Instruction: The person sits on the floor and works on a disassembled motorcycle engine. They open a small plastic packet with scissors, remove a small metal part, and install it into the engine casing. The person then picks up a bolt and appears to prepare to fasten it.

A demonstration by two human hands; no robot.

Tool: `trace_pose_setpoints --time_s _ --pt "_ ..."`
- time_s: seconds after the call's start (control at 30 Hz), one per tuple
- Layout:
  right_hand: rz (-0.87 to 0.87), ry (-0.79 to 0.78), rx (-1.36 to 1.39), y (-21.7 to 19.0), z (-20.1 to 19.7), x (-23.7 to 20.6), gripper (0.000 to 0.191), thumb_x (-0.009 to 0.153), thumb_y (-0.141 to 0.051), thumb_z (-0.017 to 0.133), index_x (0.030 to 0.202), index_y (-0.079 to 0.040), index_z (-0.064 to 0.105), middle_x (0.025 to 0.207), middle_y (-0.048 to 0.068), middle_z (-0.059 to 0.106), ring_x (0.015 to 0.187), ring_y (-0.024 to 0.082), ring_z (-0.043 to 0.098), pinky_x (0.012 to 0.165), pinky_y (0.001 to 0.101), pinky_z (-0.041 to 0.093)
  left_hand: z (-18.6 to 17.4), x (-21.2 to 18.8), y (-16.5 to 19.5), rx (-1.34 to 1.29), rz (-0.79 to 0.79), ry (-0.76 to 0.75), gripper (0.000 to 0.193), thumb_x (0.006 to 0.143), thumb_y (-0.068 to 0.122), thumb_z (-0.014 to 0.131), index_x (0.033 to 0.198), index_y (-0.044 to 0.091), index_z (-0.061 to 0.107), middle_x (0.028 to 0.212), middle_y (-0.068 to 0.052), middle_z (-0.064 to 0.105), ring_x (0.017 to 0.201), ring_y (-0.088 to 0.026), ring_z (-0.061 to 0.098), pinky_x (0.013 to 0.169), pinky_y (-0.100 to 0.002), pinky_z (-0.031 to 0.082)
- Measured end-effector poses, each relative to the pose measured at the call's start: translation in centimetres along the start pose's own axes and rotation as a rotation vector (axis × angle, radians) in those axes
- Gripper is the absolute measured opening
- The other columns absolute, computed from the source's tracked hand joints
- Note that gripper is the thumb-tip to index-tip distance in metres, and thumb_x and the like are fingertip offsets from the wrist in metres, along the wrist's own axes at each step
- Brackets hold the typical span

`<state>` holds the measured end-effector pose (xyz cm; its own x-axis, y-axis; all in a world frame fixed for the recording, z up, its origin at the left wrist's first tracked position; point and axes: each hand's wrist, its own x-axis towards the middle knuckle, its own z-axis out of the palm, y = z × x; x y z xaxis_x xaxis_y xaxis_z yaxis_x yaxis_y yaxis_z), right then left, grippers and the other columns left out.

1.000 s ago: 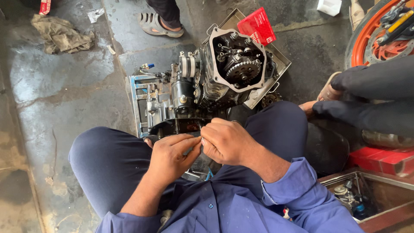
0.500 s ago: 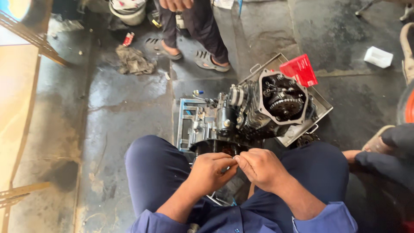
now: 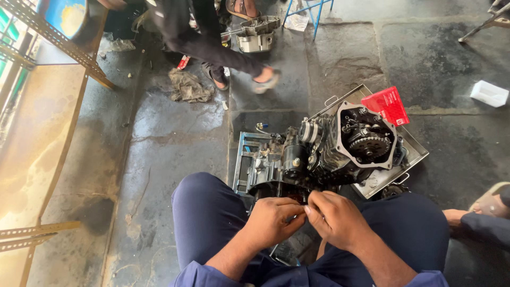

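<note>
While the person sits low on the stone floor (image 3: 175,138) with knees spread, both hands meet just in front of the lap, fingertips pinched together at one spot. The left hand (image 3: 273,218) is curled, thumb and fingers closed toward the right hand (image 3: 336,218), which is likewise closed in a pinch; whatever small part sits between them is too small to make out. Directly beyond the hands, almost touching the knuckles, lies a dark, greasy engine block (image 3: 324,151), its open side showing a toothed sprocket (image 3: 369,144). The engine rests partly on a metal frame (image 3: 243,159) and partly in a shallow steel tray (image 3: 411,154). A red box (image 3: 392,105) leans at the tray's far edge. Farther off lie a crumpled rag (image 3: 188,87) and a white box (image 3: 489,93). Another person's legs stand near the top, and someone else's hand (image 3: 457,217) rests at the right.
</note>
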<state>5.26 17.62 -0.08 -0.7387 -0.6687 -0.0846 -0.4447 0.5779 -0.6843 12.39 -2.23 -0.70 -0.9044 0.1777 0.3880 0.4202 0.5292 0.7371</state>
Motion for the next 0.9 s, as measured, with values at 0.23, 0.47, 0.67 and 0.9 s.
trace_pose_setpoints --time_s 0.23,0.47,0.67,0.9 --pt "-0.093 0.064 -0.040 -0.1 0.3 0.2 0.029 0.098 -0.024 0.056 0.076 -0.006 0.059 0.067 0.012 0.063 0.065 0.032 0.064 0.060 0.0455 0.050 0.0 0.3 -0.1 0.002 -0.026 -0.016 0.013 0.083 0.015 0.079 0.093 0.007 0.077 0.090 -0.009 0.075 0.074 -0.029 0.072 0.064 -0.037 0.058" --pt "-0.229 0.156 -0.033 0.4 0.2 -0.1 0.023 0.095 -0.021 0.060 0.078 -0.006 0.058 0.072 0.013 0.063 0.075 0.035 0.065 0.063 0.0467 0.051 1.2 0.0 -1.1 0.023 -0.080 -0.003 0.014 0.079 0.016 0.082 0.089 0.007 0.077 0.092 -0.009 0.077 0.077 -0.029 0.075 0.067 -0.037 0.059" --pt "-0.228 0.156 -0.039 0.9 0.0 -0.3 0.033 0.101 -0.030 0.064 0.076 -0.010 0.059 0.070 0.012 0.061 0.070 0.034 0.065 0.064 0.0474 0.051 2.1 -0.7 -2.0 0.071 -0.182 -0.021 0.017 0.072 0.016 0.084 0.086 0.007 0.078 0.092 -0.009 0.078 0.073 -0.027 0.076 0.063 -0.035 0.060" --pt "-0.290 0.236 -0.046 1.0 0.6 -1.2 0.023 0.104 -0.026 0.057 0.089 -0.009 0.052 0.078 0.007 0.061 0.078 0.032 0.064 0.068 0.0443 0.052 4.2 -1.6 -3.6 0.021 -0.308 0.098 0.016 0.069 0.009 0.087 0.082 0.005 0.078 0.081 -0.006 0.076 0.062 -0.011 0.071 0.056 -0.023 0.055"
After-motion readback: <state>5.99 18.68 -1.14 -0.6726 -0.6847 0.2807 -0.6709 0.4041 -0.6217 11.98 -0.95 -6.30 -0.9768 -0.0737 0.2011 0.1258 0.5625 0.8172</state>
